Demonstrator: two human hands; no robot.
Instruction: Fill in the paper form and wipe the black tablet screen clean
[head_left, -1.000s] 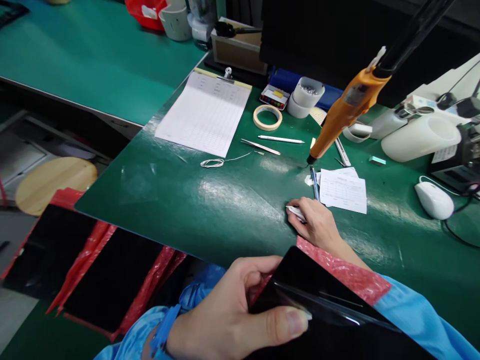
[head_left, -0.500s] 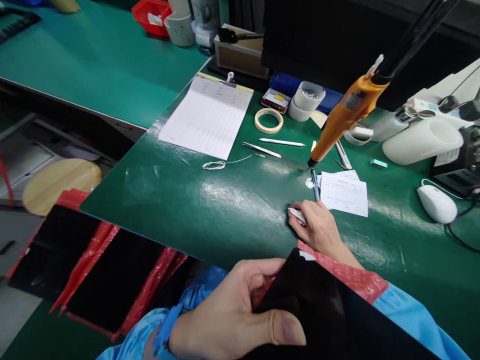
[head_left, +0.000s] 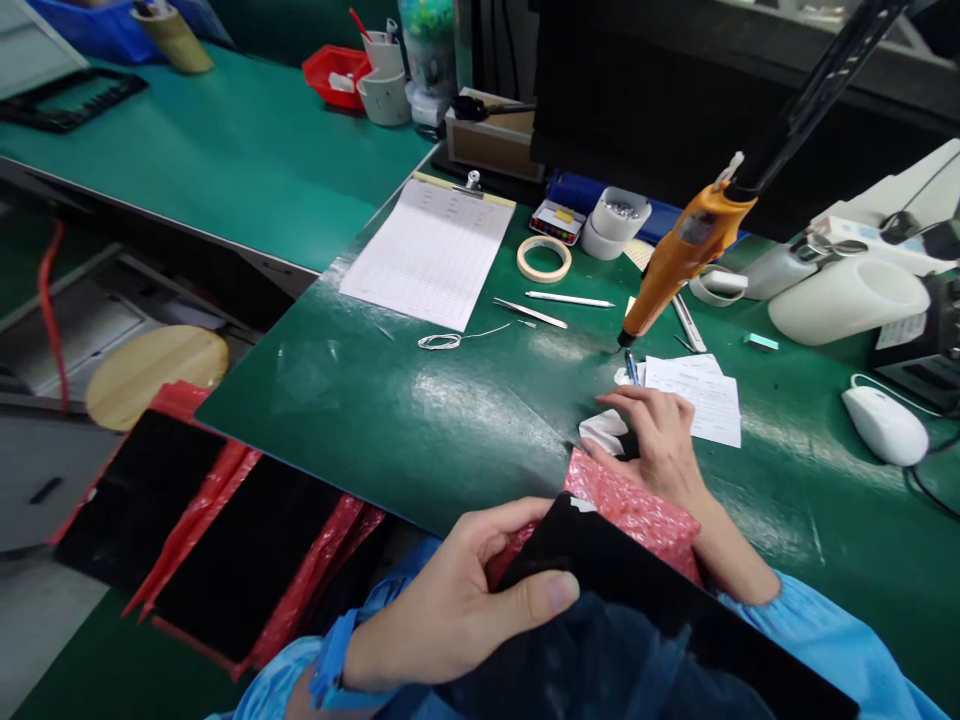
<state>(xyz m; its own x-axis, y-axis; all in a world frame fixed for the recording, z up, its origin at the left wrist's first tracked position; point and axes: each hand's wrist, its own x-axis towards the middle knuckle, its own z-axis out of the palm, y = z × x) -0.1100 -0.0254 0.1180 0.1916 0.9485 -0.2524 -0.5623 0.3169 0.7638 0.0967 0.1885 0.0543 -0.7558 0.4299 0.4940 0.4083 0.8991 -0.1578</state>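
Note:
My left hand [head_left: 480, 590] grips the corner of a glossy black panel [head_left: 750, 640], its thumb on the dark face, which mirrors blue clothing. Red bubble wrap [head_left: 630, 510] lies behind the panel, and a small silvery-white patch marks the panel's corner. Beyond it, my right hand [head_left: 656, 445] is over the green mat with fingers apart. A crumpled white wipe [head_left: 602, 430] lies on the mat at its fingertips. A blue pen [head_left: 631, 368] and printed paper slips [head_left: 697, 395] are just past that hand.
An orange electric screwdriver [head_left: 679, 260] hangs above the mat. Further back are a clipboard [head_left: 435, 250], tweezers [head_left: 531, 313], a white pen [head_left: 570, 299] and a tape roll [head_left: 544, 259]. A mouse [head_left: 885, 425] sits at right. Black panels in red wrap [head_left: 244, 560] stand at lower left.
My right hand has let go of the white wipe, which now lies on the mat, and its fingers have spread. My left hand still holds the panel, slightly lower left in view.

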